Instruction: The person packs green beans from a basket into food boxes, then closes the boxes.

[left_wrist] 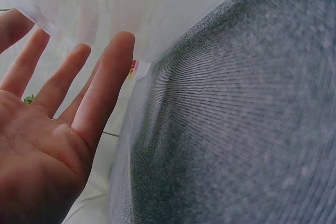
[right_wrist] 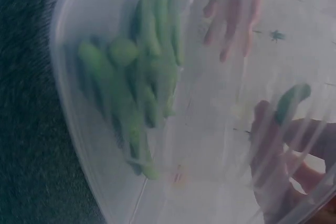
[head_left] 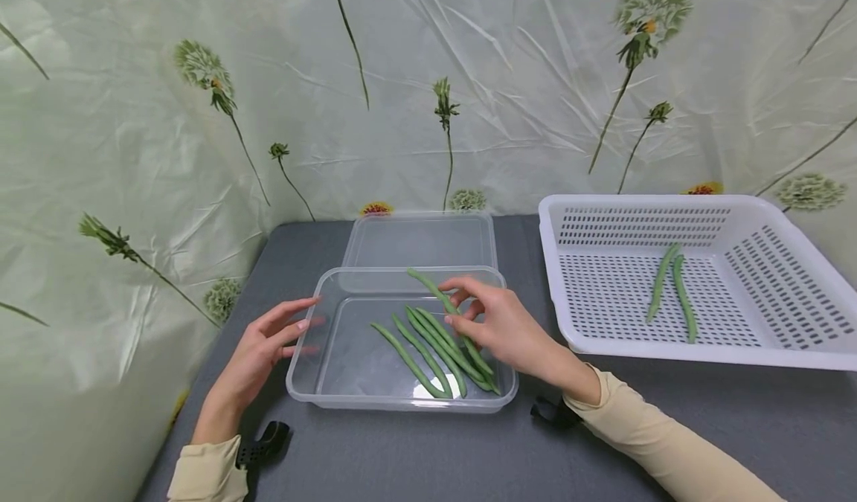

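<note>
Above the clear container [head_left: 375, 400], right grip [head_left: 505, 331] pinches one green bean [head_left: 431, 288] between thumb and fingers. Bean slants, far end by the back rim, near end over the loose group of beans [head_left: 435, 340] lying inside; cannot tell if it touches them. Left grip [head_left: 268, 338] holds nothing, fingers extended at the container's left wall; contact unclear. Two more beans [head_left: 683, 297] lie in the white basket [head_left: 669, 349] at right, on the same desk [head_left: 375, 457].

Step looks like laying the bean with the others. To do it well: pinch lightly so the pod doesn't bruise, line it up with the group, lower until supported, then release. Left fingers could steady the wall; the container is probably light enough to slide.
</note>
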Motion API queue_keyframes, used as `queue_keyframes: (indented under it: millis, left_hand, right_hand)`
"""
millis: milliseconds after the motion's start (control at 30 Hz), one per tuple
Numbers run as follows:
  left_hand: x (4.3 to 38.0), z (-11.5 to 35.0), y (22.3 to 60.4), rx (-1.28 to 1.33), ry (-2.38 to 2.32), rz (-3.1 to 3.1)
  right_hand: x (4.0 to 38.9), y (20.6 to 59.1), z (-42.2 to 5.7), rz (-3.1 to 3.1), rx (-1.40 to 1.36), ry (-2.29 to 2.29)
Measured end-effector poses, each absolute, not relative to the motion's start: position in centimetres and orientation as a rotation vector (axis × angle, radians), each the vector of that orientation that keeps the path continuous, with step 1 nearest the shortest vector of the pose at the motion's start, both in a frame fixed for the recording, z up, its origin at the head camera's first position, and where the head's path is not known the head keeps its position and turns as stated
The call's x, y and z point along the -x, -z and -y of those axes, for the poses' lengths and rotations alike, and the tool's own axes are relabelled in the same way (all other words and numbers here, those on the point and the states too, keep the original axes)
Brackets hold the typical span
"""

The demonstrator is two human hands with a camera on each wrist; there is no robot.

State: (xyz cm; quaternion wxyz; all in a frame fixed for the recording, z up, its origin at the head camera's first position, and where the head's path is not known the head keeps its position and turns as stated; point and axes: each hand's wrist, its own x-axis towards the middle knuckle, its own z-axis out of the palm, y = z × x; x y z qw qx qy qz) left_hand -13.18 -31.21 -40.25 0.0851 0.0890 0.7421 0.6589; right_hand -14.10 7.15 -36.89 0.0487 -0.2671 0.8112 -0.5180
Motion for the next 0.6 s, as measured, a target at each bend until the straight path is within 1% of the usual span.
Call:
queue_keyframes:
  millis: [200,600]
  left_hand:
    - [13.11,30.91,40.42,-0.257,-1.96,-2.222]
    - [13.05,30.93,40.39,-0.223,-1.942,-2.242]
  right_hand:
    - [14.14,36.68,-7.37,-2.483,0.819,1.465]
    - [14.46,36.54,-7.4,-2.433,0.822,1.445]
